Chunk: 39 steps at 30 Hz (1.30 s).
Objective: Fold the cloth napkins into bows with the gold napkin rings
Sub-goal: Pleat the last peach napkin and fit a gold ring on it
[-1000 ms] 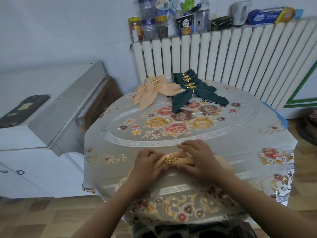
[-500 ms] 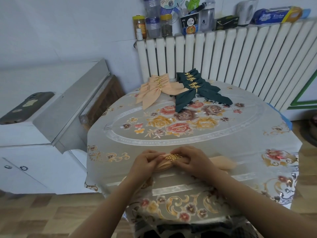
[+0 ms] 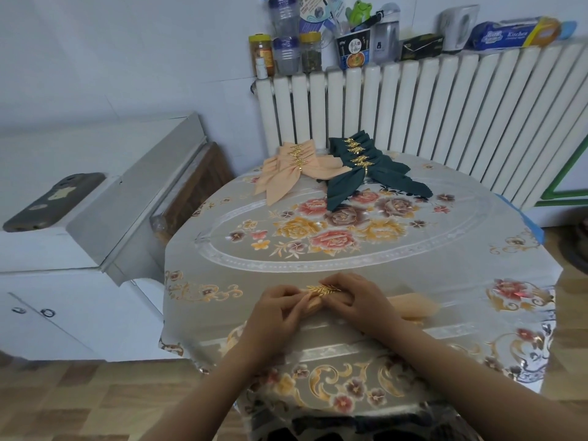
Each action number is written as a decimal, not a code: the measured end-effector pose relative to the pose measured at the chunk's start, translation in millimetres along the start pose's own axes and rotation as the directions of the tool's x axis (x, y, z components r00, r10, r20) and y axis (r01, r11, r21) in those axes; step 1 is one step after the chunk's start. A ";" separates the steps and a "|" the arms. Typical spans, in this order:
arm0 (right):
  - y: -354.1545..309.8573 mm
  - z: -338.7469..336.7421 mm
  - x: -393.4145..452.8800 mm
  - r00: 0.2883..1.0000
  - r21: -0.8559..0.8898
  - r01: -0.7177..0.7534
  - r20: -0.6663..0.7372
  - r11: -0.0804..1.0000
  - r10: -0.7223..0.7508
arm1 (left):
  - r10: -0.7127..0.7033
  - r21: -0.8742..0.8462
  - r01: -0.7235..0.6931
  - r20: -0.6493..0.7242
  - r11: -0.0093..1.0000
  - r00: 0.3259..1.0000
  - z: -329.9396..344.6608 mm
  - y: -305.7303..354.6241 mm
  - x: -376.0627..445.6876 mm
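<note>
Near edge of table (image 3: 445,275): left hand (image 3: 273,316) and right hand (image 3: 359,302) both pinch a peach napkin (image 3: 410,305) at the gold ring (image 3: 323,288). Risk: gathered cloth may slip from the ring, since the pinch looks shallow, though fingers hide the pleats. Legible: "Kitchen" on the far-right blue roll (image 3: 509,35).

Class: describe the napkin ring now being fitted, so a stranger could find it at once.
Start at the floral-clothed table and go to its near edge. Between the left hand and right hand sits a gold leaf-shaped ring on a peach napkin. It alone lies apart from the far stacks.
</note>
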State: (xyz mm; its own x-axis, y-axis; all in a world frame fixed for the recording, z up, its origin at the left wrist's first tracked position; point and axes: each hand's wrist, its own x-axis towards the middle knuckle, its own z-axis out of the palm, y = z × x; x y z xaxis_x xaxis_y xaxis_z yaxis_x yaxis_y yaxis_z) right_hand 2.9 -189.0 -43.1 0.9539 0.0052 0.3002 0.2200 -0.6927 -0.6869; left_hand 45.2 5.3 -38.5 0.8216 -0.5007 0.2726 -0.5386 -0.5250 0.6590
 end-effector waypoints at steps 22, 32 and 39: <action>-4.7 4.8 0.5 0.982 0.000 -0.188 0.026 0.982 0.188 | 0.089 0.023 -0.091 0.091 0.996 0.992 5.4 -4.1 -16.8; -3.7 -7.4 -19.1 0.886 -0.273 -0.460 -0.071 0.845 0.459 | -0.062 0.157 0.037 0.159 0.987 0.985 -4.7 14.7 22.9; -8.5 -12.9 -26.3 0.933 0.092 -0.344 -0.075 0.935 0.351 | -0.185 0.278 0.028 0.557 0.960 0.809 -8.6 37.3 58.2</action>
State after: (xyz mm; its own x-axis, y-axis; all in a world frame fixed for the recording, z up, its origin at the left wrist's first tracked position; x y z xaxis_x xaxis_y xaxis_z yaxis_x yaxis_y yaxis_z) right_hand -26.7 -192.6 -36.6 0.9522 -0.2924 0.0889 -0.1038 -0.5831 -0.8058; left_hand 74.5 -37.6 8.0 0.6607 -0.6916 -0.2919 -0.5459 -0.7096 0.4455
